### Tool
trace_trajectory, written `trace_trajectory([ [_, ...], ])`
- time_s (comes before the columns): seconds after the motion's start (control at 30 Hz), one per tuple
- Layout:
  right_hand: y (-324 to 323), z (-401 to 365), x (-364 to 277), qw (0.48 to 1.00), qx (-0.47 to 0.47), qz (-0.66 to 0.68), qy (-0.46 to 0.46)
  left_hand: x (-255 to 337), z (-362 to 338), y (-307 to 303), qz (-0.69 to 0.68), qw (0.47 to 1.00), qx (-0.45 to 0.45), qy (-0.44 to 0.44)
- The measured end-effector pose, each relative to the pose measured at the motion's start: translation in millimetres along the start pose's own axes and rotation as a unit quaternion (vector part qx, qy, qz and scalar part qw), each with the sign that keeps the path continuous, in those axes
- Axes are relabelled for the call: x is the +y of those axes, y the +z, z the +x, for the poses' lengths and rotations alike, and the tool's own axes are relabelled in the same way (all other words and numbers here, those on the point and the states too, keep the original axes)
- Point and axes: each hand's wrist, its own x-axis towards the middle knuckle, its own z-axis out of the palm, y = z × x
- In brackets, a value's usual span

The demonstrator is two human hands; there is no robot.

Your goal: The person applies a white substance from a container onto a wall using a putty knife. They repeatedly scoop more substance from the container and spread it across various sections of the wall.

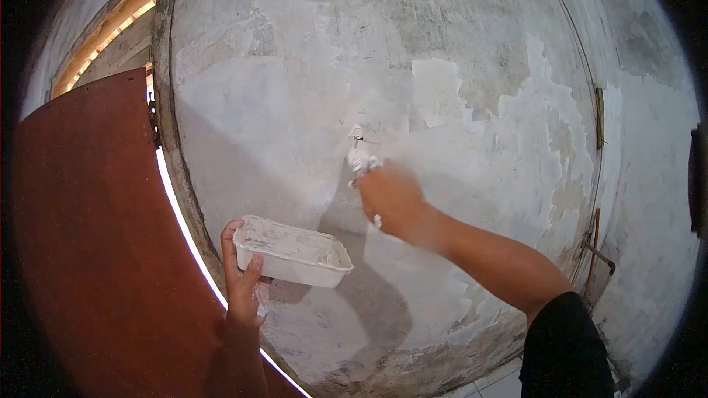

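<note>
My left hand (245,280) grips one end of a white rectangular tub (302,271), thumb on the near side and fingers round the far edge. White paste (291,239) coats the inside of the tub, which is tilted a little. Against the wall (295,118), my right hand (391,195) is closed and blurred by motion. White paste covers its fingertips, and whatever they hold is hidden. Just above those fingers a small dark hole or fitting (358,137) shows in the wall, with fresh white smears around it.
On the left stands a reddish-brown door (88,228), beside a rough wooden frame (168,88). Lighter patches (435,92) spread over the grey wall. A thin pipe (601,256) juts out at the lower right, and floor tiles (498,382) show at the bottom.
</note>
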Motion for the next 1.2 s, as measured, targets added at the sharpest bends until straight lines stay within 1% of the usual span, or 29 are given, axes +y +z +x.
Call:
trace_trajectory([
  [0.03, 3, 2, -4, 1.0, 0.0, 0.0, 0.002, 1, -1, 0, -0.03, 0.999, 0.013, -0.01],
  [0.07, 6, 3, -7, 1.0, 0.01, -0.008, -0.028, 2, -1, 1, -0.058, 0.998, 0.026, -0.021],
  [0.1, 2, 1, -11, 0.998, 0.021, -0.014, -0.056, 3, -2, 0, -0.056, 0.998, 0.023, -0.023],
  [0.13, -6, 0, -10, 0.998, 0.024, -0.012, -0.052, 4, -2, -1, -0.033, 0.999, 0.021, -0.008],
  [0.2, -32, 10, 2, 0.996, -0.038, 0.086, 0.0, 6, -2, -4, -0.01, 1.0, 0.016, 0.011],
  [0.23, -19, 23, 25, 0.99, 0.061, 0.091, -0.091, 7, -3, -5, 0.001, 1.0, 0.012, 0.016],
  [0.27, -6, 38, 47, 0.966, 0.157, 0.095, -0.18, 8, -4, -7, 0.013, 1.0, 0.009, 0.021],
  [0.3, -36, 41, 44, 0.977, 0.101, 0.146, -0.114, 9, -5, -5, 0.014, 1.0, 0.01, 0.02],
  [0.33, -67, 40, 40, 0.979, 0.044, 0.196, -0.048, 11, -7, -2, -0.013, 1.0, 0.013, 0.017],
  [0.37, -74, 44, 43, 0.978, 0.044, 0.197, -0.049, 12, -7, 0, -0.04, 0.999, 0.016, 0.016],
  [0.4, -81, 48, 47, 0.988, 0.076, 0.012, -0.137, 12, -7, -1, -0.039, 0.999, 0.016, 0.019],
  [0.43, -85, 52, 49, 0.955, 0.104, -0.173, -0.218, 12, -7, -3, -0.031, 0.999, 0.011, 0.026],
  [0.47, -79, 62, 52, 0.925, 0.128, -0.27, -0.235, 11, -7, -5, -0.023, 0.999, 0.005, 0.034],
  [0.5, -77, 66, 53, 0.924, 0.131, -0.272, -0.235, 10, -6, -8, -0.023, 0.999, 0.005, 0.038],
  [0.57, -76, 72, 58, 0.882, 0.139, -0.327, -0.31, 6, -4, -12, 0.023, 0.998, -0.004, 0.059],
  [0.6, -79, 72, 57, 0.881, 0.141, -0.329, -0.311, 3, -5, -14, 0.022, 0.998, -0.003, 0.061],
  [0.67, -84, 73, 57, 0.864, 0.084, -0.316, -0.383, -3, -4, -17, 0.056, 0.997, 0.021, 0.053],
  [0.7, -83, 75, 58, 0.864, 0.083, -0.315, -0.383, -3, -3, -16, 0.056, 0.997, 0.021, 0.052],
  [0.77, -79, 82, 60, 0.852, 0.072, -0.317, -0.41, -6, -3, -11, 0.02, 0.998, 0.033, 0.045],
  [0.8, -80, 83, 59, 0.853, 0.07, -0.315, -0.41, -6, -4, -10, 0.02, 0.998, 0.033, 0.042],
  [0.87, -84, 86, 59, 0.868, 0.037, -0.296, -0.398, -4, -3, -8, 0.068, 0.996, 0.043, 0.05],
  [0.9, -84, 88, 61, 0.867, 0.039, -0.301, -0.395, -7, 0, -8, 0.065, 0.996, 0.04, 0.054],
  [1.0, -82, 87, 65, 0.858, 0.043, -0.315, -0.403, -14, -1, -2, -0.017, 0.998, 0.046, 0.027],
  [1.2, -81, 92, 65, 0.849, 0.068, -0.335, -0.404, -27, 2, -6, -0.069, 0.997, 0.013, 0.018],
])
